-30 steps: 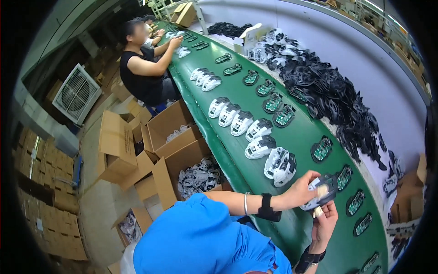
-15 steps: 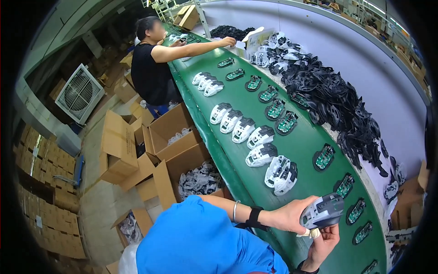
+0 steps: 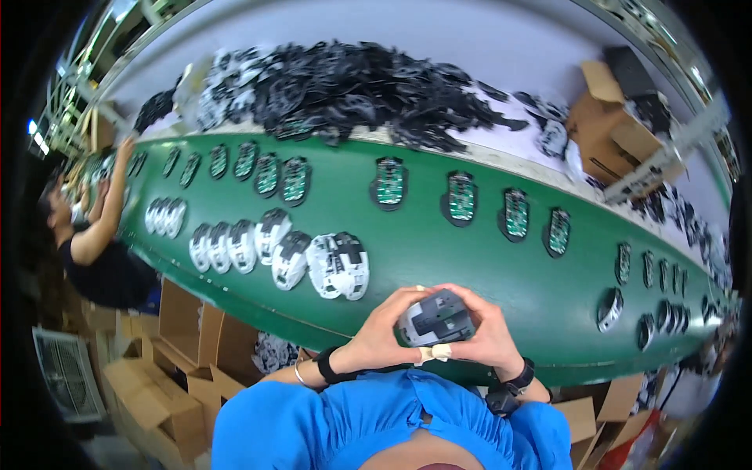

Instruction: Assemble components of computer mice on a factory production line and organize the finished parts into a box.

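"At the desk's (image 3: pixel 423 254) near edge, what is held?"

"One grey-and-black mouse-shaped shell (image 3: pixel 435 317), lifted over it. Left hand (image 3: pixel 380 334) and right hand (image 3: pixel 492 334) both grasp it, cupping opposite sides, probably to keep it steady."

"Why the rows?"

"Likely to keep each kind apart. Seven white-and-black shells (image 3: pixel 291 262) form the nearer left group; four green circuit boards (image 3: pixel 460 200) lie spaced mid-row, far side. The black pile (image 3: pixel 337 94) beyond defies counting."

The desk (image 3: pixel 439 258) spans the frame's middle. Circuit boards (image 3: pixel 389 185) line its far side; shells (image 3: pixel 291 261) lie before them, centre left. A parts heap (image 3: pixel 345 90) lies beyond, upper centre. Cartons (image 3: pixel 153 395) stand lower left. Lower centre, a housing (image 3: pixel 435 318) sits between left hand (image 3: pixel 380 338) and right hand (image 3: pixel 495 341).
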Motion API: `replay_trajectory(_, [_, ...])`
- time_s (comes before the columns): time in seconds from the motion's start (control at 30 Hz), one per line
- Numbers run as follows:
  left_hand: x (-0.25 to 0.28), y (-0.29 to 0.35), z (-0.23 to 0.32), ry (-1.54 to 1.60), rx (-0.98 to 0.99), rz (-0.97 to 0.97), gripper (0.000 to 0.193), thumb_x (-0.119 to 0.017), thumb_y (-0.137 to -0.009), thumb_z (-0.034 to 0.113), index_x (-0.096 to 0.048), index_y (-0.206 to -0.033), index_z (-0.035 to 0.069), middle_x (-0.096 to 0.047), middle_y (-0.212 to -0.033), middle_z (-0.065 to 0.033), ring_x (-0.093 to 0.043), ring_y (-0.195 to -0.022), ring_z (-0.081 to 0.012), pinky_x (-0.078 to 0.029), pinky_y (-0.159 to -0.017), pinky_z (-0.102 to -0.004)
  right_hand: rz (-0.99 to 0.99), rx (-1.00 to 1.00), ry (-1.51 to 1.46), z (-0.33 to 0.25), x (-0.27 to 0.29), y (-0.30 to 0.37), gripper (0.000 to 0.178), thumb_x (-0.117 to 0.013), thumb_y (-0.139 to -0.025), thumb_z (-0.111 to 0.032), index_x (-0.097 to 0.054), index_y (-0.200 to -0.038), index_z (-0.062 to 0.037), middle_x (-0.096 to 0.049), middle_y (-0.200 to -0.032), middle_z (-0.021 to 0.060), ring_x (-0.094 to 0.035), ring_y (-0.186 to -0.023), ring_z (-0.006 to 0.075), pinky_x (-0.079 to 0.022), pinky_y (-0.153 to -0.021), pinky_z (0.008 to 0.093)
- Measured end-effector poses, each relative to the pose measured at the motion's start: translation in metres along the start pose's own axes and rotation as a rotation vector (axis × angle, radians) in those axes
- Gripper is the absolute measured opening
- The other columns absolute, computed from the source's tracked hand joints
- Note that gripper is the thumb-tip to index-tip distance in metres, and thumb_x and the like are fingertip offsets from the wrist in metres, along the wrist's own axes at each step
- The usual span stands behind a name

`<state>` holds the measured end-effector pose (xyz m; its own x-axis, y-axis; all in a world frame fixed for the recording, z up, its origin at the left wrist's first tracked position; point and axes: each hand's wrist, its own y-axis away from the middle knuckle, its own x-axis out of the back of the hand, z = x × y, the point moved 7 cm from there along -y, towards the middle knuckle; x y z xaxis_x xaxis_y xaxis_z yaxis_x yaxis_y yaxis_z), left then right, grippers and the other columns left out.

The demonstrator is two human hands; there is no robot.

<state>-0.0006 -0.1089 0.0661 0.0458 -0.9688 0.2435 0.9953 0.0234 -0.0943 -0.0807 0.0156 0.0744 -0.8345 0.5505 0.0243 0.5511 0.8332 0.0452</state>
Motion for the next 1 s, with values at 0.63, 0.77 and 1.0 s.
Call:
replay_trajectory(0.63, [-0.019, -0.012, -0.046, 1.587, 0.557, -0.033, 0.047, -0.048, -0.093, 0.044, -0.042, -0.130, 0.015, -0.049, -0.128, -0.0077, -0.052, -0.115, -0.0270, -0.045, -0.095, -0.0487, -0.171, 0.668, 0.879, -0.064, -0.029, -0.054, 0.074, -0.076, -0.063, -0.040, -0.050, -0.124, -0.0081, -0.054, -0.124, 0.0114, -0.052, -0.108, 0.0312, -0.040, -0.096, 0.0481])
replay_trajectory(0.77, [-0.015, -0.007, -0.072, 1.477, 0.476, 0.009, 0.053, -0.046, -0.093, 0.035, -0.035, -0.139, 0.010, -0.046, -0.136, -0.0153, -0.055, -0.111, -0.0306, -0.045, -0.095, -0.0440, 0.016, 0.486, 0.533, -0.027, 0.020, -0.153, 0.054, -0.076, -0.069, -0.021, -0.058, -0.118, -0.0066, -0.060, -0.111, 0.0127, -0.059, -0.097, 0.0265, -0.048, -0.084, 0.0355])
replay_trajectory(1.0, [-0.027, 0.012, -0.089, 1.261, 0.500, -0.041, 0.060, -0.049, -0.092, 0.034, -0.029, -0.142, 0.006, -0.044, -0.137, -0.0187, -0.057, -0.108, -0.0282, -0.048, -0.092, -0.0386, 0.373, 0.252, 1.256, 0.051, 0.112, -0.282, 0.034, -0.063, -0.075, -0.009, -0.061, -0.109, -0.0084, -0.059, -0.099, 0.0128, -0.056, -0.098, 0.0321, -0.048, -0.083, 0.0422])
